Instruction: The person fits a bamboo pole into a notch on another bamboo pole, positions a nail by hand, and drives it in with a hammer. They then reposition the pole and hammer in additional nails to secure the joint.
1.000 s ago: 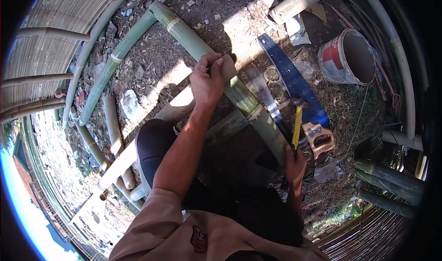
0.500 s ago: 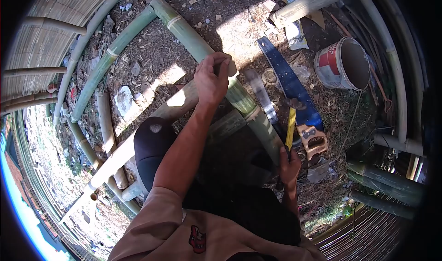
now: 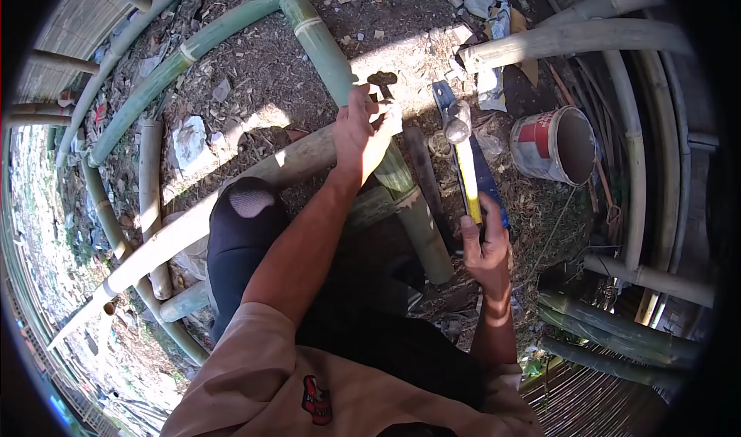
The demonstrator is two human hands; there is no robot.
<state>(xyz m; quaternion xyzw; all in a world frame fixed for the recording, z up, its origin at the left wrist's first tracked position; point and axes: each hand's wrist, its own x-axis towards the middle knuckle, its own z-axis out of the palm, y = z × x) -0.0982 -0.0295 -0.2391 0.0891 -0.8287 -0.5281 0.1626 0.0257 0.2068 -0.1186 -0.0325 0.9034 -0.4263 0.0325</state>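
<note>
Dirt ground (image 3: 255, 74), littered with chips. Hammer (image 3: 468, 167) over saw (image 3: 489, 186), right hand's (image 3: 488, 244) fingers clamped on its handle. Left hand (image 3: 357, 138) at bamboo (image 3: 327, 59) crossing, fingers curled, can't tell if gripping. Bucket (image 3: 536, 150) right of saw.

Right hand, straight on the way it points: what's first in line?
Leaving aside the hammer it holds, the right hand would probably meet the blue saw first. Depth is unclear from this one view, so it might pass above the blade.
</note>
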